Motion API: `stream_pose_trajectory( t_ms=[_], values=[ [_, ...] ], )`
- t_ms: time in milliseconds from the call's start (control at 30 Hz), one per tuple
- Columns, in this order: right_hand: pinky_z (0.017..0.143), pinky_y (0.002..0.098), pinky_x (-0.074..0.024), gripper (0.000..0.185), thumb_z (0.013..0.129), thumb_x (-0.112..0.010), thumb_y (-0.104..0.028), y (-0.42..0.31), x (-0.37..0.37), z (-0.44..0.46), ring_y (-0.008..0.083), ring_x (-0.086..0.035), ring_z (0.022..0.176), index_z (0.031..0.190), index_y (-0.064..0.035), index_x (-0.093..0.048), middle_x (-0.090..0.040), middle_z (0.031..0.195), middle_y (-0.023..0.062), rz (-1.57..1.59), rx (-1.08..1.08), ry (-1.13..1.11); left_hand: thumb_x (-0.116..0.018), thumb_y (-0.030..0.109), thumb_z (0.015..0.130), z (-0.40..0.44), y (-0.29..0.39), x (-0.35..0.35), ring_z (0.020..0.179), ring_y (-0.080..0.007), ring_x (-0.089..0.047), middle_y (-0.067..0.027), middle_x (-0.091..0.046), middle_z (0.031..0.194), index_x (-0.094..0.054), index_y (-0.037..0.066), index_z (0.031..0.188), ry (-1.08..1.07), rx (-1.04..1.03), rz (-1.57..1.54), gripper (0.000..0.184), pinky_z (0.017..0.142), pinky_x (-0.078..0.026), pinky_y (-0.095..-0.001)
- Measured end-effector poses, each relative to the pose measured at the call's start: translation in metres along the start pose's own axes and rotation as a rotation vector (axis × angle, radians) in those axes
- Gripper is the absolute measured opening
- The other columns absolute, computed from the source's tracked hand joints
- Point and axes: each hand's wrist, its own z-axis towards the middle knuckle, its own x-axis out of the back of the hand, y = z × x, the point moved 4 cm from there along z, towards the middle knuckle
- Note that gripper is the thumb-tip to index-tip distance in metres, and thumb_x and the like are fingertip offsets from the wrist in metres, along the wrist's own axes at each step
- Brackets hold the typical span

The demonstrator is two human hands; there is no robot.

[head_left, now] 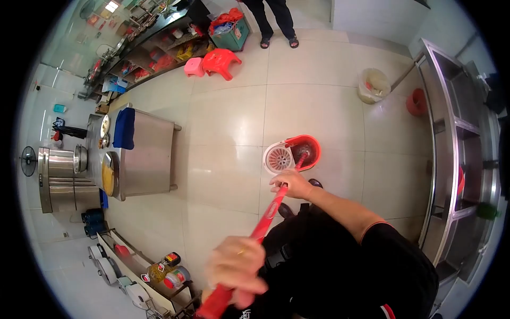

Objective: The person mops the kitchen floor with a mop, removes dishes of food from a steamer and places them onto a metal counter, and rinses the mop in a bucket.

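A red mop handle (270, 212) runs slantwise from the lower left up to a red and white mop bucket (319, 151). My right hand (292, 182) wraps round the handle low down, just above the bucket. Near the handle's top end, my left hand (236, 268) is closed on it, slightly blurred and wearing a ring. The mop's lower end stands in the red side of the bucket; its head is hard to make out. Beside it is a white slotted wringer basket (279, 158). My shoes show just below the bucket.
A steel table (149, 154) stands to the left, steel sinks (457, 133) to the right. Behind are a lined bin (373, 86), a red stool (220, 62) and a smaller pink stool (194, 67). Another person's legs (271, 18) are at the top. Bottles (158, 271) sit at lower left.
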Motion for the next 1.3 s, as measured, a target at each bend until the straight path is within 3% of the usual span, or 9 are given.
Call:
stream_pose_trajectory(
  t_ms=[100,167,400,633,733,1033,1200,1267,1300],
  values=[
    [0.070,0.0387,-0.0467,0.013,0.076,-0.071,-0.019,-0.003,0.000,0.008,0.0283,-0.061,0.076,0.083,-0.0093,-0.066,-0.064,0.075,0.0068,0.055,-0.001,-0.034,-0.057,0.033,0.094,0.021,0.045,0.017,0.044,-0.0139,-0.050,-0.0001,-0.048,0.046,-0.064,0.005,0.063,-0.210,0.005,-0.141,0.042,0.051,-0.047,-0.0302],
    [0.072,0.0396,-0.0471,0.015,0.075,-0.068,-0.013,-0.007,-0.005,0.008,0.0277,-0.062,0.081,0.089,-0.0106,-0.063,-0.064,0.080,0.0070,0.071,0.037,-0.142,-0.065,0.022,0.087,0.038,0.067,0.008,0.035,-0.0093,-0.035,0.0034,-0.040,0.046,-0.064,0.007,0.075,-0.107,-0.139,-0.165,0.020,0.041,-0.034,-0.0236],
    [0.070,0.0430,-0.0469,0.027,0.072,-0.063,-0.007,-0.044,-0.017,0.010,0.0321,-0.059,0.080,0.098,-0.0131,-0.060,-0.060,0.079,0.0091,0.037,-0.053,-0.338,-0.067,0.029,0.086,0.034,0.100,0.000,0.036,-0.0056,-0.034,0.0056,-0.039,0.044,-0.061,0.009,0.067,0.072,-0.359,-0.218,0.028,0.042,-0.033,-0.0189],
    [0.072,0.0431,-0.0477,0.030,0.070,-0.065,-0.003,-0.011,-0.015,-0.005,0.0326,-0.060,0.084,0.099,-0.0106,-0.063,-0.065,0.087,0.0113,0.067,-0.092,-0.202,-0.065,0.036,0.088,0.010,0.058,0.010,0.040,-0.0081,-0.037,0.0047,-0.041,0.048,-0.061,0.011,0.072,-0.011,-0.144,0.030,0.030,0.051,-0.041,-0.0235],
    [0.074,0.0432,-0.0479,0.029,0.069,-0.065,0.000,-0.017,-0.005,-0.004,0.0329,-0.061,0.087,0.097,-0.0088,-0.063,-0.066,0.089,0.0122,0.013,-0.094,-0.204,-0.063,0.025,0.088,-0.009,0.028,0.011,0.043,-0.0167,-0.048,-0.0005,-0.048,0.050,-0.068,0.003,0.070,0.005,-0.174,0.064,0.029,0.049,-0.045,-0.0312],
    [0.069,0.0388,-0.0481,0.008,0.082,-0.063,-0.009,0.067,-0.022,-0.044,0.0297,-0.061,0.077,0.088,-0.0053,-0.060,-0.061,0.080,0.0140,0.025,-0.282,-0.135,-0.068,0.038,0.083,-0.026,-0.046,-0.014,0.065,-0.0233,-0.060,-0.0046,-0.059,0.064,-0.068,0.005,0.081,-0.058,0.394,0.363,0.033,0.069,-0.048,-0.0372],
    [0.069,0.0386,-0.0474,0.011,0.079,-0.066,-0.010,0.030,0.001,-0.037,0.0294,-0.061,0.077,0.088,-0.0073,-0.061,-0.062,0.078,0.0117,0.016,-0.224,-0.071,-0.068,0.045,0.081,-0.028,-0.035,-0.022,0.064,-0.0221,-0.060,-0.0049,-0.058,0.063,-0.066,0.007,0.074,-0.213,0.271,0.337,0.038,0.070,-0.050,-0.0373],
    [0.068,0.0381,-0.0468,0.011,0.077,-0.067,-0.010,-0.009,0.011,-0.020,0.0293,-0.062,0.078,0.087,-0.0082,-0.062,-0.063,0.077,0.0109,0.024,-0.195,-0.060,-0.066,0.044,0.084,-0.021,-0.001,-0.014,0.058,-0.0199,-0.059,-0.0029,-0.057,0.063,-0.059,0.008,0.062,0.214,0.177,0.132,0.043,0.061,-0.052,-0.0378],
    [0.070,0.0370,-0.0457,0.013,0.077,-0.068,-0.011,-0.027,0.013,-0.010,0.0274,-0.061,0.079,0.088,-0.0088,-0.062,-0.062,0.076,0.0091,-0.009,-0.159,-0.080,-0.066,0.044,0.084,-0.017,0.016,-0.003,0.056,-0.0191,-0.058,-0.0024,-0.058,0.063,-0.057,0.008,0.061,0.109,0.169,0.124,0.044,0.057,-0.051,-0.0377]
  ],
)
